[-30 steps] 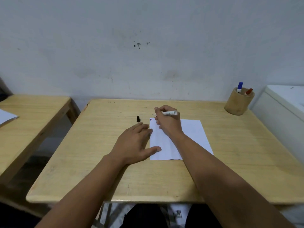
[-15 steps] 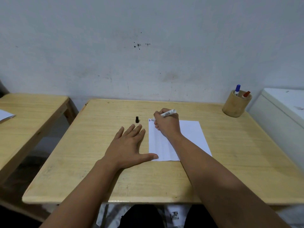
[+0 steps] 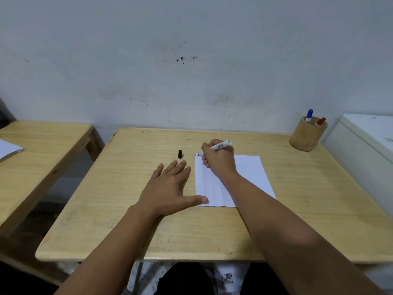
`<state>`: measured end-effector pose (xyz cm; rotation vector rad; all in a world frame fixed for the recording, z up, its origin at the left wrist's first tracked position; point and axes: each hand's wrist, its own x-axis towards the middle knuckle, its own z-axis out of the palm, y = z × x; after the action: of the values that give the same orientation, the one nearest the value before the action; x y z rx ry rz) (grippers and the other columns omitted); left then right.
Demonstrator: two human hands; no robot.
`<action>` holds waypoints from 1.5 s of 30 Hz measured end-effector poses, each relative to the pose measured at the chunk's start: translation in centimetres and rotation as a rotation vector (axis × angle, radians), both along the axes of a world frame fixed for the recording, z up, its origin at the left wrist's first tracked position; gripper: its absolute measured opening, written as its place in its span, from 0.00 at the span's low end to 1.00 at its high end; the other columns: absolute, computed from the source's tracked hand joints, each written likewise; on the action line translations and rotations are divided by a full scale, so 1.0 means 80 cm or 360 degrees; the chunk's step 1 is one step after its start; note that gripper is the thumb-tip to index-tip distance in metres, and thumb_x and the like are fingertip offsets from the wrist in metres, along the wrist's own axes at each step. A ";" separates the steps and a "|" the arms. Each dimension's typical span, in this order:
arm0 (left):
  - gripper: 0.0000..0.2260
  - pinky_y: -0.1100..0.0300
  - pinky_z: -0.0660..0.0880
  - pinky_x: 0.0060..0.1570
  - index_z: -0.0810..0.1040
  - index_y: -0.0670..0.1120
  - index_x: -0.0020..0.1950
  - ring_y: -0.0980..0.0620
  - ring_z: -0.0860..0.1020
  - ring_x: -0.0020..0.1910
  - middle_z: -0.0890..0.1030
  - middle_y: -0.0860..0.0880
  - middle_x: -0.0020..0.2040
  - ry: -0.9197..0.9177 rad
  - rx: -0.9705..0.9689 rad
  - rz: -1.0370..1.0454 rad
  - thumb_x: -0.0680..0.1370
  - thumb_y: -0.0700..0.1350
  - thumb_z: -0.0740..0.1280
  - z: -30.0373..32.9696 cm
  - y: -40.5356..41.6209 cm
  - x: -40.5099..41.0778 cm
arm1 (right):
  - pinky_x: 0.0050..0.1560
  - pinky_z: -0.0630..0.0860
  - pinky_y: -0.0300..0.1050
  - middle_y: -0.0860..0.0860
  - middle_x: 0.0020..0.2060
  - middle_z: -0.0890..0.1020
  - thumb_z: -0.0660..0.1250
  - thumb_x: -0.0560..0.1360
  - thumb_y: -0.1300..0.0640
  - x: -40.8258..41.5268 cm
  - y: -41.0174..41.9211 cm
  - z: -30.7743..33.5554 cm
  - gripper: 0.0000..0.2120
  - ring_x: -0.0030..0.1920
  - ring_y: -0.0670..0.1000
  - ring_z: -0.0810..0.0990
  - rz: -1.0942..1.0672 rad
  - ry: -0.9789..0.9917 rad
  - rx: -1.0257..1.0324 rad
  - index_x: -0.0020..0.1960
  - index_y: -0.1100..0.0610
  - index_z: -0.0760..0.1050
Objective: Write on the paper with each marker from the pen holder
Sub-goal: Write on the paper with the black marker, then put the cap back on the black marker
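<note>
A white sheet of paper [image 3: 251, 173] lies on the wooden table [image 3: 127, 209]. My right hand [image 3: 219, 160] grips a white marker [image 3: 221, 145] with its tip at the paper's top left corner, beside small blue and red marks. My left hand [image 3: 168, 188] rests flat on the table, fingers spread, its thumb pressing the paper's lower left corner. A black marker cap [image 3: 180, 154] stands on the table just beyond my left fingertips. At the far right, a round wooden pen holder [image 3: 306, 135] contains a blue-capped marker [image 3: 308, 116] and a red-capped marker [image 3: 320, 121].
A second wooden table [image 3: 42, 145] stands to the left across a gap, with a white sheet [image 3: 8, 149] on it. A white cabinet [image 3: 365, 141] adjoins the table's right side. The wall runs right behind the table.
My left hand flattened and slid slightly back, with its thumb staying on the paper's lower corner. My right hand kept the marker tip at the top left corner.
</note>
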<state>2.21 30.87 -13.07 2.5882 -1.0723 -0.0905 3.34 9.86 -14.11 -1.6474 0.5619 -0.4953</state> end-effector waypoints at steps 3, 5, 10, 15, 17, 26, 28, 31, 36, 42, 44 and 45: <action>0.29 0.49 0.71 0.68 0.73 0.57 0.69 0.56 0.75 0.67 0.75 0.59 0.69 0.0086 -0.0530 0.0284 0.75 0.73 0.61 0.007 -0.010 0.009 | 0.34 0.78 0.47 0.56 0.33 0.83 0.75 0.77 0.47 -0.001 -0.002 0.007 0.17 0.28 0.54 0.79 0.0036 -0.0056 0.0120 0.37 0.55 0.74; 0.21 0.50 0.78 0.54 0.70 0.58 0.68 0.56 0.78 0.59 0.75 0.57 0.64 -0.0048 -0.0687 0.0491 0.78 0.64 0.65 0.017 -0.021 0.029 | 0.30 0.74 0.45 0.57 0.32 0.81 0.77 0.78 0.47 -0.002 -0.002 0.017 0.17 0.27 0.54 0.76 0.0089 -0.0076 0.0222 0.40 0.54 0.74; 0.16 0.55 0.76 0.47 0.78 0.55 0.67 0.51 0.80 0.56 0.79 0.54 0.62 -0.0123 -0.0347 0.0454 0.81 0.56 0.64 0.023 -0.045 0.074 | 0.26 0.62 0.38 0.48 0.28 0.76 0.79 0.76 0.44 -0.010 -0.005 0.052 0.18 0.23 0.49 0.67 0.0134 -0.0113 0.0223 0.40 0.53 0.73; 0.08 0.57 0.74 0.44 0.84 0.52 0.55 0.48 0.83 0.52 0.86 0.54 0.52 -0.0150 -0.0259 0.0482 0.80 0.49 0.66 0.026 -0.051 0.082 | 0.34 0.79 0.41 0.53 0.41 0.88 0.73 0.81 0.63 -0.039 -0.024 0.088 0.04 0.33 0.51 0.85 0.0363 -0.0197 0.0060 0.54 0.56 0.82; 0.06 0.56 0.77 0.46 0.85 0.51 0.52 0.47 0.84 0.50 0.87 0.52 0.49 -0.0055 -0.0366 0.0517 0.79 0.47 0.69 0.037 -0.051 0.084 | 0.40 0.83 0.46 0.54 0.49 0.89 0.63 0.85 0.67 -0.053 -0.031 0.105 0.14 0.40 0.53 0.88 0.0433 -0.0179 0.0158 0.61 0.53 0.82; 0.07 0.54 0.84 0.42 0.86 0.40 0.44 0.50 0.85 0.39 0.87 0.44 0.40 0.0581 -0.1434 0.0539 0.77 0.43 0.75 0.156 -0.084 0.039 | 0.35 0.82 0.44 0.56 0.48 0.82 0.65 0.84 0.63 -0.114 -0.040 0.145 0.09 0.29 0.49 0.81 0.0400 -0.0270 0.0002 0.54 0.50 0.79; 0.07 0.55 0.83 0.43 0.86 0.38 0.46 0.50 0.85 0.39 0.87 0.43 0.41 0.0650 -0.1547 0.0521 0.77 0.43 0.75 0.177 -0.091 0.027 | 0.33 0.80 0.41 0.57 0.47 0.83 0.69 0.82 0.62 -0.125 -0.039 0.148 0.11 0.29 0.48 0.81 0.0413 -0.0253 -0.0228 0.57 0.47 0.76; 0.07 0.55 0.82 0.43 0.86 0.38 0.46 0.50 0.84 0.39 0.87 0.43 0.41 0.0726 -0.1629 0.0494 0.77 0.43 0.75 0.197 -0.097 0.012 | 0.33 0.78 0.39 0.50 0.44 0.82 0.72 0.81 0.61 -0.137 -0.037 0.154 0.12 0.30 0.49 0.82 0.0423 -0.0235 -0.0402 0.62 0.51 0.80; 0.07 0.58 0.80 0.41 0.86 0.39 0.44 0.53 0.84 0.37 0.87 0.45 0.39 0.0630 -0.1538 0.0462 0.76 0.44 0.76 0.212 -0.108 -0.008 | 0.35 0.76 0.40 0.47 0.43 0.81 0.74 0.80 0.59 -0.151 -0.038 0.165 0.10 0.30 0.48 0.83 0.0402 -0.0251 -0.0448 0.61 0.53 0.84; 0.07 0.56 0.81 0.44 0.88 0.41 0.42 0.51 0.82 0.36 0.86 0.45 0.36 0.0544 -0.1353 0.0367 0.76 0.45 0.76 0.217 -0.121 -0.025 | 0.33 0.75 0.37 0.48 0.44 0.82 0.74 0.80 0.59 -0.162 -0.045 0.168 0.09 0.29 0.47 0.83 0.0358 -0.0266 -0.0470 0.59 0.52 0.84; 0.08 0.52 0.82 0.47 0.88 0.42 0.41 0.51 0.81 0.35 0.86 0.46 0.35 0.0536 -0.1297 0.0335 0.76 0.46 0.76 0.215 -0.128 -0.030 | 0.33 0.75 0.36 0.48 0.44 0.83 0.74 0.80 0.58 -0.166 -0.048 0.169 0.07 0.29 0.46 0.83 0.0349 -0.0281 -0.0449 0.57 0.50 0.83; 0.08 0.50 0.82 0.48 0.88 0.43 0.41 0.51 0.80 0.34 0.86 0.46 0.34 0.0525 -0.1283 0.0338 0.76 0.46 0.76 0.212 -0.133 -0.032 | 0.34 0.75 0.37 0.48 0.44 0.83 0.75 0.79 0.58 -0.166 -0.050 0.168 0.07 0.29 0.46 0.83 0.0344 -0.0291 -0.0445 0.55 0.49 0.83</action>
<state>-0.35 20.22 3.89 1.8499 -0.5445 -0.0225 -9.92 5.85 -0.67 -1.8786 0.1810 -0.5760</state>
